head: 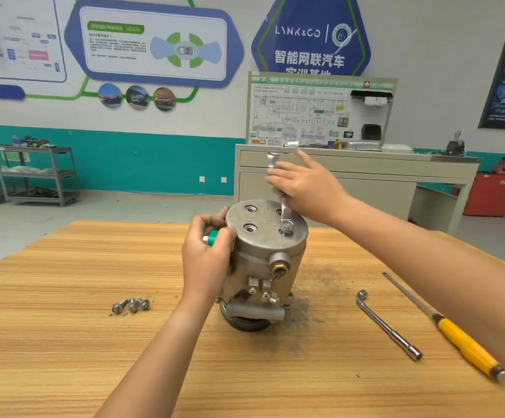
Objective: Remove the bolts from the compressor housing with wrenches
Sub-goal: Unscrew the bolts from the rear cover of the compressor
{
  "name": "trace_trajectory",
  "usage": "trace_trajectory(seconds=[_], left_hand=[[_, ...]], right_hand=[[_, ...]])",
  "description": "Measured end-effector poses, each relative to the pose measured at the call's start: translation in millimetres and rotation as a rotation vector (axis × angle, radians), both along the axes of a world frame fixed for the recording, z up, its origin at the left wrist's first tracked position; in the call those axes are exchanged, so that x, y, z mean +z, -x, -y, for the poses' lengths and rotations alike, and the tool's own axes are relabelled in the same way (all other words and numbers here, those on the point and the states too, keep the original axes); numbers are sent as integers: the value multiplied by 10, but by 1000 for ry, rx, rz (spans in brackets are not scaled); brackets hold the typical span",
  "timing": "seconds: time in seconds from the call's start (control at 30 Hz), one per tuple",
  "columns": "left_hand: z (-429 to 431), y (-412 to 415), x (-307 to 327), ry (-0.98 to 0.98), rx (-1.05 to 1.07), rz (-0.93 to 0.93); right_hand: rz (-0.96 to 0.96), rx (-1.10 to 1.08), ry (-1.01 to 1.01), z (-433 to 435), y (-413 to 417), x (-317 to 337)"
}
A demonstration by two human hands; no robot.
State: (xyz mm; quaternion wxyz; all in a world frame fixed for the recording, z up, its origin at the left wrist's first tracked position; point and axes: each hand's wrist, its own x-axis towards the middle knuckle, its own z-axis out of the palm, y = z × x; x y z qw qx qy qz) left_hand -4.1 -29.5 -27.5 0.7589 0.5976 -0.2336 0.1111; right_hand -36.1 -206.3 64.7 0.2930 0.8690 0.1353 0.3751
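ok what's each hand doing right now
Left hand: grips the compressor housing at its side.
Right hand: open, straight fingers against the wrench.

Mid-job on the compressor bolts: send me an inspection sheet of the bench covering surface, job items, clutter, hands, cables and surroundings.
Surface: wooden table, dark grit around the compressor's base.
Job's things: compressor housing stands upright; the wrench has its ring end on a bolt in the top face; three loose bolts lie to its left.
Clutter: L-shaped socket wrench and yellow-handled screwdriver lie on the right.
Hands: left hand grips the housing's side; right hand presses on the wrench, fingers extended.
Cables: short wire at the housing's brass fitting.
Surroundings: training board on a cabinet behind; shelf trolleys by the left wall.
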Motion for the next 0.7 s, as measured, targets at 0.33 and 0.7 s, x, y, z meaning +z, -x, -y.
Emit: trace_trajectory(seconds=[0.33,0.7], left_hand=[[-26,38,-37,-5,55,-1],[-10,62,-67,-9,110,2]], right_hand=[[133,-207,-422,111,311,-213],[-167,-519,-414,-293,1208,-402]])
